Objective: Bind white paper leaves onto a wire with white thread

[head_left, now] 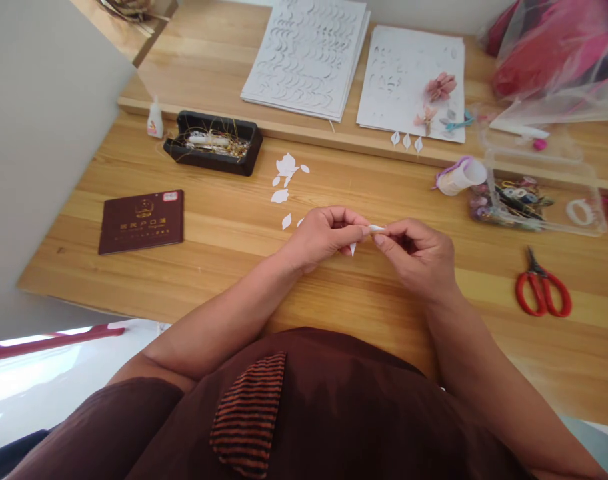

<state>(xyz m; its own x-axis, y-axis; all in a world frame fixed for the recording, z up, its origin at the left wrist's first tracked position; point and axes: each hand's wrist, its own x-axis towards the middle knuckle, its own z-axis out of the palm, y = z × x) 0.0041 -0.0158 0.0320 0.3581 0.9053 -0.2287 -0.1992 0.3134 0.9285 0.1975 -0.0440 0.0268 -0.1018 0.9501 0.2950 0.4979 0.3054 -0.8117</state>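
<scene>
Both of my hands meet over the wooden table in front of me. Between their fingertips is a small white paper petal [377,228]. My left hand [329,235] pinches its left end, and a second white pointed piece [353,249] pokes out below those fingers. At the petal's right end, the thumb and forefinger of my right hand [418,253] are closed on it. Loose white petal cutouts [286,167] lie beyond my left hand, with a single petal [287,221] nearer to it. The fingers hide part of what they hold.
Red-handled scissors [543,290] lie at right, near a clear plastic box [549,200] of threads and a white roll [461,177]. At left are a maroon booklet [141,223], a black tray [211,160] and a glue bottle [155,121]. Paper sheets [304,60] cover part of the raised ledge.
</scene>
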